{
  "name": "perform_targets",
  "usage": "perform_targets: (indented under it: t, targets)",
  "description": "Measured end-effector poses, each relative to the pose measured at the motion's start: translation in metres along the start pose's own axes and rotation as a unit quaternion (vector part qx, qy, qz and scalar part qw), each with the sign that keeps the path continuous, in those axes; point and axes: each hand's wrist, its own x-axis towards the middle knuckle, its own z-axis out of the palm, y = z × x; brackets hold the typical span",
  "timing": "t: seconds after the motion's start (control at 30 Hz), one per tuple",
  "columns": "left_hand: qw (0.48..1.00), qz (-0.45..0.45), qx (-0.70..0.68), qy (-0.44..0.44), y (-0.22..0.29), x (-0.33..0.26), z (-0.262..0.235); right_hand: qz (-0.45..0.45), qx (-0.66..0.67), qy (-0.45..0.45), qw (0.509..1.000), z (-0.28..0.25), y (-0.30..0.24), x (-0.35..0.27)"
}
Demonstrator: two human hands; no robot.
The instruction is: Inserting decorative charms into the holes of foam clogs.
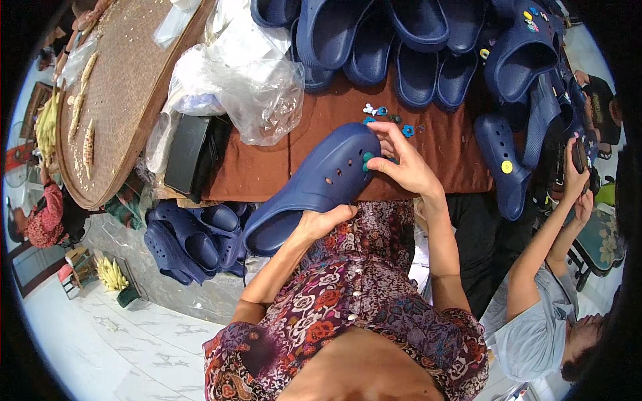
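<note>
A navy blue clog with round holes is held tilted over the near table edge, its toe pointing up and to the right. My left hand is closed on its side near the heel opening, thumb on top and the other fingers hidden beneath. At the toe, a round green shoe charm sits among the holes. The thumb of my right hand presses against that charm, and its other fingers curl round the toe edge. Just beyond the toe lie a white charm and a blue flower-shaped charm.
Many navy clogs cover the table's far side, and more clogs lie at the left. A clear plastic bag, a black box and a woven tray with corn are leftward. Another person's hands hold a dark object at right.
</note>
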Motion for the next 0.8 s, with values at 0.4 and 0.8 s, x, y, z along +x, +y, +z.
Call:
perform_targets:
  t: [0.4, 0.8]
  targets:
    - [1.000, 0.002, -0.025, 0.017, 0.005, 0.006, -0.006, -0.020, -0.195, 0.032, 0.980, 0.006, -0.017, 0.004]
    - [0.937, -0.082, -0.337, 0.030, -0.002, 0.009, -0.002, -0.002, -0.102, 0.050, 0.994, 0.009, -0.005, 0.014]
